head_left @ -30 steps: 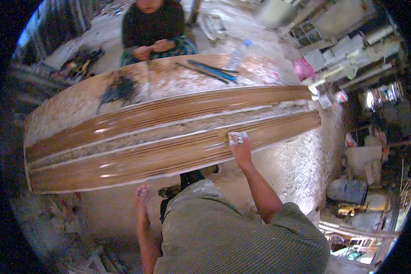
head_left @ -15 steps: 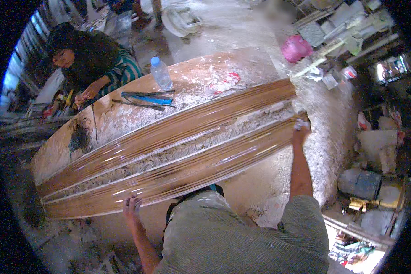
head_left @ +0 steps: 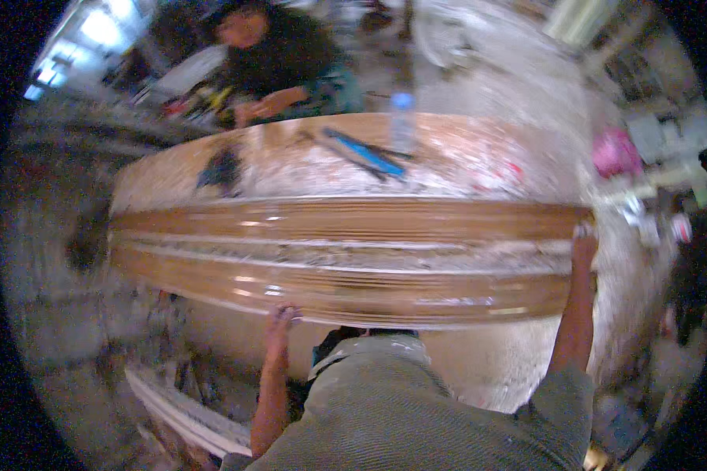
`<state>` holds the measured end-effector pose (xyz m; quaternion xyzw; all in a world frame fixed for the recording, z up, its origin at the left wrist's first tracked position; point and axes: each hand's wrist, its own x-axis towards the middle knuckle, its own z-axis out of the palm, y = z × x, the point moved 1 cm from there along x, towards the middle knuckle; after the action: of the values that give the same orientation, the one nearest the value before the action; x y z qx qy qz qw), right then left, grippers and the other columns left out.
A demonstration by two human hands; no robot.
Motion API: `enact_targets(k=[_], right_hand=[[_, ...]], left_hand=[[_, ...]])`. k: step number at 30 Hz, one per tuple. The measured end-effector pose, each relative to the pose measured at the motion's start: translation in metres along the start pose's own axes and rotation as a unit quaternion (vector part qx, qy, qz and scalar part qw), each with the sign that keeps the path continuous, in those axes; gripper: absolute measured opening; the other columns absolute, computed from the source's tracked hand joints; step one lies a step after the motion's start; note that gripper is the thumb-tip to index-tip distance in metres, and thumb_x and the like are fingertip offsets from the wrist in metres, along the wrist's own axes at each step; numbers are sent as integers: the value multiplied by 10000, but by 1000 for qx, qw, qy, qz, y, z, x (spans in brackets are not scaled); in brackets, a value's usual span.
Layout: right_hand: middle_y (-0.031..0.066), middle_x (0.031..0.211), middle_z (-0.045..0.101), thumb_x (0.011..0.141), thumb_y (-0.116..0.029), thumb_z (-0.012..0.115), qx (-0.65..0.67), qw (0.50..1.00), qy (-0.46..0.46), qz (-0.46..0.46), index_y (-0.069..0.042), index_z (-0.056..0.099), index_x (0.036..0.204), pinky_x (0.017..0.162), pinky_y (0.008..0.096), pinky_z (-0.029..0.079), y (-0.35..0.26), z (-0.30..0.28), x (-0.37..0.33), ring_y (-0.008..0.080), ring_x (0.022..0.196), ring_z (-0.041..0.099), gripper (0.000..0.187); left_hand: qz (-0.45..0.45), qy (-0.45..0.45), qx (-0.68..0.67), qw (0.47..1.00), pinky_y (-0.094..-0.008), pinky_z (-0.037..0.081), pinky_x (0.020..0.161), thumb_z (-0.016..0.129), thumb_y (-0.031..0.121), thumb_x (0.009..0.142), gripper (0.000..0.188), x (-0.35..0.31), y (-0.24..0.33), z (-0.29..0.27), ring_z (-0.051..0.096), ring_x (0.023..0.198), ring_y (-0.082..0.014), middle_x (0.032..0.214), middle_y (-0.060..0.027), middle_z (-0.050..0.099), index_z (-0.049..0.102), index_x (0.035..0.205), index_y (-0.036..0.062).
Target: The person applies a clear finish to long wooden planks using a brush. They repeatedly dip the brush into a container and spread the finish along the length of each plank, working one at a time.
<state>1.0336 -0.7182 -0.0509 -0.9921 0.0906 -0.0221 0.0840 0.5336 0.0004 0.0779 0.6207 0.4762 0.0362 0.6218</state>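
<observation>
Two long, glossy brown mouldings with ridged lines lie side by side across the bench, the far moulding [head_left: 416,217] and the near moulding [head_left: 353,292]. A rough, whitish gap [head_left: 448,257] separates them. My left hand [head_left: 281,320] rests its fingertips on the near moulding's front edge, with nothing seen in it. At the right end of the far moulding, my right hand [head_left: 584,245] is closed on a small white wad [head_left: 581,229], pressed to the surface. Blur hides whether the wad is cloth or paper.
Beyond the mouldings, the white-smeared bench top [head_left: 283,169] holds a clear bottle with a blue cap [head_left: 402,125] and blue and black strips [head_left: 365,153]. A person [head_left: 279,67] sits across the bench. A pink bag [head_left: 615,153] lies at the right.
My view has turned, so the mouldings now run nearly level. My right hand has gone from the near moulding's right end to the far one's. My left hand stays at the near edge.
</observation>
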Motion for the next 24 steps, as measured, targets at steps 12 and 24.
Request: enact_targets(k=[12,24], right_hand=[[56,996,734,983,-170,648,358,838,-329,-248,-46,756,1038,899,332,513,-471,-23,-403,165,954,662,173],[34,854,717,989,-140,672,426,738,-257,-455,-40,735,1032,614,322,554,-834,108,-644,136,676,658,125]], left_hand=[[-13,128,-211,969,-348,504,984,656,239,1015,255,-1,-114,-132,654,1051,-169,1121,-68,715,660,1177,43],[29,379,-281,881,-334,526,916,663,233,1001,208,5,-178,-419,673,1034,-201,1078,-75,720,684,1126,68]])
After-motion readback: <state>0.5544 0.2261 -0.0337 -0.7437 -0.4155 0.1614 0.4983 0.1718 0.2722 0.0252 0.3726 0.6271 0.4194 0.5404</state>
